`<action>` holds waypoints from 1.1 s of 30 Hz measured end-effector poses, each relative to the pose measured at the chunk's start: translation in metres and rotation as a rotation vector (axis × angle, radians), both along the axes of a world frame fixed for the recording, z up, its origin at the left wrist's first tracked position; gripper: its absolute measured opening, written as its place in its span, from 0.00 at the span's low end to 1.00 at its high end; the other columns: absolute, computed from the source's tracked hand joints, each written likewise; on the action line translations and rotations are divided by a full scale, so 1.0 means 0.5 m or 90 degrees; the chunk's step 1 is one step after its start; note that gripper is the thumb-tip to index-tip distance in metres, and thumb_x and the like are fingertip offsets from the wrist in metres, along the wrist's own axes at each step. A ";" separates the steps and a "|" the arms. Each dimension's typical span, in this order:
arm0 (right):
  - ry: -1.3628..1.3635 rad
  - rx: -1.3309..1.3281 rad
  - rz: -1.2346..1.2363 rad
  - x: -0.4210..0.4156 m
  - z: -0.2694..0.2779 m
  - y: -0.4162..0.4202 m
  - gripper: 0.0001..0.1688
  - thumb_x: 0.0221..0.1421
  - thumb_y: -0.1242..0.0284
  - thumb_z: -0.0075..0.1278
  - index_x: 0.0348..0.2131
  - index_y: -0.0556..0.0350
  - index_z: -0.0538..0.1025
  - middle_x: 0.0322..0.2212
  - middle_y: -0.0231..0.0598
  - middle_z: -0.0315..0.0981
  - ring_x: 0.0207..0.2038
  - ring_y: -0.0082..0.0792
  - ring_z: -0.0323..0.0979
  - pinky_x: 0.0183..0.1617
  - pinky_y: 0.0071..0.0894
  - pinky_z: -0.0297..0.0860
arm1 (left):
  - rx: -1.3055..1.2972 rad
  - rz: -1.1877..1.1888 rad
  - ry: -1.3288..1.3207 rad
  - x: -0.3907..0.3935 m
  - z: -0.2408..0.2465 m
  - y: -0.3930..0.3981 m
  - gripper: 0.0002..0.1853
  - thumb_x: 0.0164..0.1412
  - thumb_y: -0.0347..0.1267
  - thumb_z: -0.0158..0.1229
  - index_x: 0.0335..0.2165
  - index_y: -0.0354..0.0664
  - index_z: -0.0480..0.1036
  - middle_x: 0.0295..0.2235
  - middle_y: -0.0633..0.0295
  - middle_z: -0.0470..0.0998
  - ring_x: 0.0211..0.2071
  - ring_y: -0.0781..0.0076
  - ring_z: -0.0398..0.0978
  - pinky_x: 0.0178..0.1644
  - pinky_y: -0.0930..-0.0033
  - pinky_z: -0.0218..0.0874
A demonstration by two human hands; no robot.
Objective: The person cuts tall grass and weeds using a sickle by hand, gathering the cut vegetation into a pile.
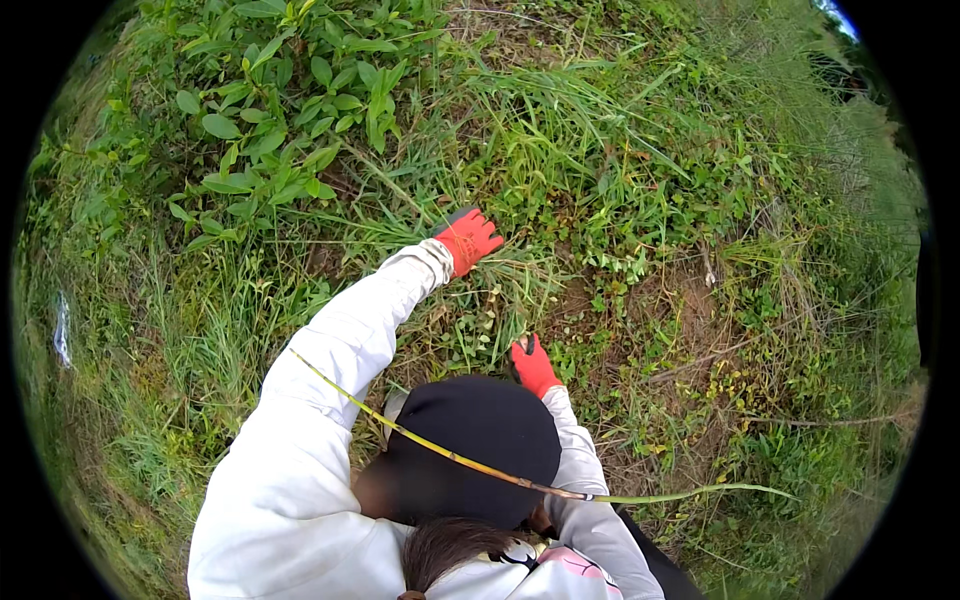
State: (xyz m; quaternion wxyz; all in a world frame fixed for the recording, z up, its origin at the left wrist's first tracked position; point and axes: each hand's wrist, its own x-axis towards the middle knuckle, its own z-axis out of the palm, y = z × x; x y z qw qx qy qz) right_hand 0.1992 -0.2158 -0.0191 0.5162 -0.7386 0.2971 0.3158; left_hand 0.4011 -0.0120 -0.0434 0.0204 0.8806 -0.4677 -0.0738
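Observation:
My left hand [469, 240], in a red glove with a dark palm, is curled over a bunch of cut or bent grass [529, 274]. Blades stick out on both sides of it, and a thin stem crosses its back. Lower and to the right, close to the dark cap [476, 450], my right hand [535, 367] wears a matching glove. Its fingers are bent near grass blades and small leafy weeds [480, 341]; whatever lies inside them is hidden. White sleeves [337, 337] cover the arms. A long yellow-green stem [450, 455] passes in front of the cap and both sleeves.
A broad-leaved shrub [262, 135] grows at the upper left. Tall grass [570, 135] stands beyond my hands. Brown soil [686, 300] shows on the right, with a dry twig [709, 360] across it. A pale, shiny plastic-like piece [62, 330] lies far left.

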 end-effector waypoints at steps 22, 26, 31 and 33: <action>-0.216 -0.095 0.052 0.058 0.348 -0.228 0.26 0.55 0.65 0.51 0.51 0.52 0.63 0.21 0.34 0.67 0.22 0.22 0.64 0.26 0.27 0.62 | 0.363 0.322 0.318 -0.569 0.179 0.596 0.48 0.31 0.49 0.70 0.52 0.40 0.63 0.50 0.51 0.66 0.52 0.54 0.63 0.59 0.57 0.49; -0.178 -0.235 0.203 0.020 0.450 -0.301 0.32 0.53 0.63 0.52 0.55 0.52 0.61 0.23 0.35 0.69 0.24 0.25 0.65 0.30 0.29 0.64 | 0.529 0.491 0.473 -0.775 0.164 0.804 0.51 0.33 0.55 0.66 0.54 0.39 0.61 0.54 0.52 0.64 0.55 0.57 0.62 0.58 0.61 0.54; -0.131 -0.179 0.085 -0.079 0.513 -0.406 0.31 0.56 0.67 0.52 0.56 0.52 0.61 0.23 0.26 0.67 0.21 0.15 0.62 0.22 0.21 0.61 | 0.753 0.406 0.579 -0.861 0.162 0.870 0.50 0.37 0.53 0.63 0.57 0.44 0.57 0.52 0.54 0.67 0.53 0.59 0.66 0.56 0.62 0.58; -0.139 -0.170 0.047 -0.145 0.536 -0.458 0.30 0.57 0.66 0.50 0.56 0.51 0.60 0.22 0.24 0.65 0.18 0.15 0.60 0.20 0.21 0.59 | 0.727 0.423 0.570 -0.821 0.136 0.859 0.49 0.38 0.51 0.63 0.57 0.43 0.57 0.52 0.54 0.67 0.53 0.59 0.66 0.56 0.62 0.57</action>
